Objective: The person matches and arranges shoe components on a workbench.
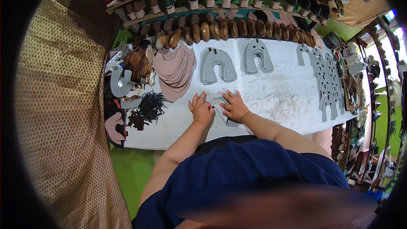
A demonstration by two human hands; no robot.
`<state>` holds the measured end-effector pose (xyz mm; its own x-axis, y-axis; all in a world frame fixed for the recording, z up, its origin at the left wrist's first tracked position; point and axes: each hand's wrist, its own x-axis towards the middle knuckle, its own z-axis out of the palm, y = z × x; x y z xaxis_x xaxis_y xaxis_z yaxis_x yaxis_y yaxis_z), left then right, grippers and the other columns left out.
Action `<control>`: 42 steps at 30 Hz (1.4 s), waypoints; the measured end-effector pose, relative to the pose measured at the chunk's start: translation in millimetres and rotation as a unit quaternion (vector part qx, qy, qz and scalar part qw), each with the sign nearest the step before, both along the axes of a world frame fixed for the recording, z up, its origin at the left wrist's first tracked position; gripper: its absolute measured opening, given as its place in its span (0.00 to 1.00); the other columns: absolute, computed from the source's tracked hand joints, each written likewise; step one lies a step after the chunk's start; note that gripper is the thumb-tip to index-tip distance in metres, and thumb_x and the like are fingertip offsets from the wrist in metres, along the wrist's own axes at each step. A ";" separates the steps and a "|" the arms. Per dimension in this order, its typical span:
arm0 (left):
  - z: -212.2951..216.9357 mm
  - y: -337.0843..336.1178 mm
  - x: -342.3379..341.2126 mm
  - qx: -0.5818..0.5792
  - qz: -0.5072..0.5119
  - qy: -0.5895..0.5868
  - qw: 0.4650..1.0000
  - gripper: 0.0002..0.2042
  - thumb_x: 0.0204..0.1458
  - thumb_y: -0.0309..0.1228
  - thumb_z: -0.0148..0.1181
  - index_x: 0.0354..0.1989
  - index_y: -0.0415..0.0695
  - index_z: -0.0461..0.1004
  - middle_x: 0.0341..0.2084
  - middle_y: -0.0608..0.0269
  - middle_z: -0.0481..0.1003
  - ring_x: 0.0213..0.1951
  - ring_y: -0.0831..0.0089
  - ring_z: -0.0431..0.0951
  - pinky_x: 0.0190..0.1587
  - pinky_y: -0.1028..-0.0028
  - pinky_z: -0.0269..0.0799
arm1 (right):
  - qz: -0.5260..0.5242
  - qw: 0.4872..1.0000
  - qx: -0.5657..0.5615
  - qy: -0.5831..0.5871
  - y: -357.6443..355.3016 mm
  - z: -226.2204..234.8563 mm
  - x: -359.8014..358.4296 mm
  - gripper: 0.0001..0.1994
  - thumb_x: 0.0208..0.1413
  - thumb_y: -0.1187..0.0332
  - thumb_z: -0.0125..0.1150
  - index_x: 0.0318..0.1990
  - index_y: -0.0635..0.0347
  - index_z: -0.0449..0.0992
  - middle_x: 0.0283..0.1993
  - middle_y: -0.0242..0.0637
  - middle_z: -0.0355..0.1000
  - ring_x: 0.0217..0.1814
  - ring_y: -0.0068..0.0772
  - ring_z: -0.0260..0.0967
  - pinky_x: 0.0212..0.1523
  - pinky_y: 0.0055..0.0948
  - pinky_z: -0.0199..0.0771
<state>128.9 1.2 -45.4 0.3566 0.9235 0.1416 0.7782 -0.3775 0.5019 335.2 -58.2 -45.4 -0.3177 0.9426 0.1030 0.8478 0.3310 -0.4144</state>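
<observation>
My left hand (201, 109) is over the white-covered table (277, 101), its thumb and forefinger pinched together while the other fingers stretch forward. A tiny dark piece (213, 107) shows at the tips of that pinch, too small to name for certain. Just to the right, my right hand (234, 107) lies with fingers spread on a grey cut shoe-upper piece (232, 123), pressing it against the table. Both hands cover much of this piece. Beyond them lie two stacks of grey horseshoe-shaped upper pieces, a left stack (207, 67) and a right stack (250, 59), with dark marks at their tops.
Left of my hands are a stack of pinkish cut pieces (176, 70) and a heap of thin black strips (151, 106). Spotted grey uppers (327, 82) overlap at the right. Brown shoe lasts (223, 30) line the far edge, below shelves of more lasts. A patterned curtain (63, 114) hangs left.
</observation>
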 end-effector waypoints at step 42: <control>16.5 -20.9 -7.1 -0.058 -0.201 0.184 0.960 0.38 0.57 0.51 0.51 0.73 0.47 0.49 0.74 0.60 0.45 0.75 0.61 0.42 0.69 0.39 0.28 | -0.050 0.998 -0.017 -0.023 1.5 4.8 -4.6 0.29 0.59 0.52 0.53 0.65 0.57 0.63 0.73 0.46 0.51 0.78 0.47 0.42 0.74 0.59 0.33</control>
